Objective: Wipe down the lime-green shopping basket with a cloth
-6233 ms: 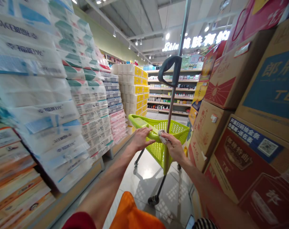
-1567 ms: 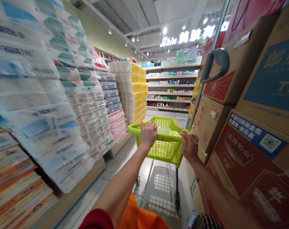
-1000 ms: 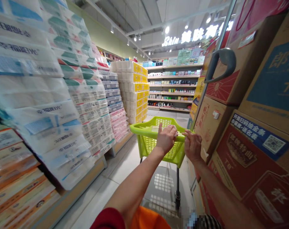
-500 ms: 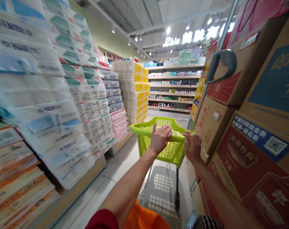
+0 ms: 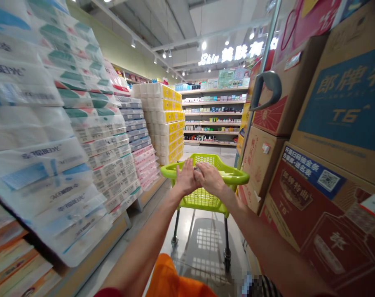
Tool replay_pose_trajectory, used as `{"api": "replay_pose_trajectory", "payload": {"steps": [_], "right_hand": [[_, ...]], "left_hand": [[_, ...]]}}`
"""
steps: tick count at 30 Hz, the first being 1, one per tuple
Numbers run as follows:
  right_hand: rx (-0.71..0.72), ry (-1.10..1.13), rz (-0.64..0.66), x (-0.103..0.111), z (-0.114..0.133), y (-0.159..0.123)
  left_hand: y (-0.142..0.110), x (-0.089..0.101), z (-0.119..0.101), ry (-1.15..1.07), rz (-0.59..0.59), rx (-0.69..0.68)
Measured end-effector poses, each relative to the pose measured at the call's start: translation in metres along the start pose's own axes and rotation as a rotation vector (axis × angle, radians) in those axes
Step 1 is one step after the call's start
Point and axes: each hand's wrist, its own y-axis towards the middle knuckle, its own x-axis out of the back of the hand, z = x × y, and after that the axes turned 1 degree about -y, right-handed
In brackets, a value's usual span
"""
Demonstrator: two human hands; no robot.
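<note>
A lime-green shopping cart stands before me, its perforated basket tilted toward me and its handle bar running across the near side. My left hand is at the middle of the bar, fingers pointing forward. Beside it, my right hand bends its fingers in against the left fingertips. Between them shows a small bit of greyish-white cloth, mostly covered by the fingers. Both hands seem closed on it. How firmly each one grips is hidden.
Wrapped tissue packs form tall stacks on the left. Cardboard cartons are piled close on the right, with a grey loop handle on a metal pole before them. Stocked shelves stand behind. Tiled floor runs underneath.
My right hand has left the bar's right end and moved left to meet my left hand at the middle. The left hand, with the cloth, shifted left. Earlier, the right hand held the cloth.
</note>
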Motion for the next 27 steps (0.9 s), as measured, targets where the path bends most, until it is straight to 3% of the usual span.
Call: {"api": "replay_pose_trajectory", "payload": {"steps": [3, 6, 9, 12, 14, 17, 22, 24, 27], "right_hand": [[-0.063, -0.131, 0.033, -0.012, 0.012, 0.005], [0.028, -0.16, -0.037, -0.018, 0.002, -0.004], [0.026, -0.134, -0.172, -0.003, -0.042, -0.025], [-0.11, -0.154, -0.264, 0.023, -0.096, -0.045], [-0.19, -0.168, -0.31, 0.034, -0.116, -0.052], [-0.212, -0.163, -0.413, 0.026, -0.104, -0.056], [0.122, -0.126, -0.458, -0.014, -0.052, -0.058], [0.162, -0.151, -0.444, -0.015, -0.059, -0.061], [0.081, -0.194, -0.465, 0.001, -0.097, -0.067]], "left_hand": [[-0.008, 0.005, 0.028, 0.068, 0.017, -0.024], [-0.011, 0.007, 0.04, 0.072, -0.036, -0.041], [-0.011, 0.005, 0.039, 0.063, -0.085, -0.034], [-0.011, 0.002, 0.036, 0.06, -0.122, -0.02], [-0.01, -0.001, 0.035, 0.063, -0.144, -0.018], [-0.009, -0.005, 0.034, 0.078, -0.174, -0.026], [-0.01, -0.005, 0.035, 0.084, -0.181, -0.013], [-0.011, -0.004, 0.037, 0.087, -0.186, -0.002], [-0.013, -0.005, 0.038, 0.093, -0.21, -0.01]]}}
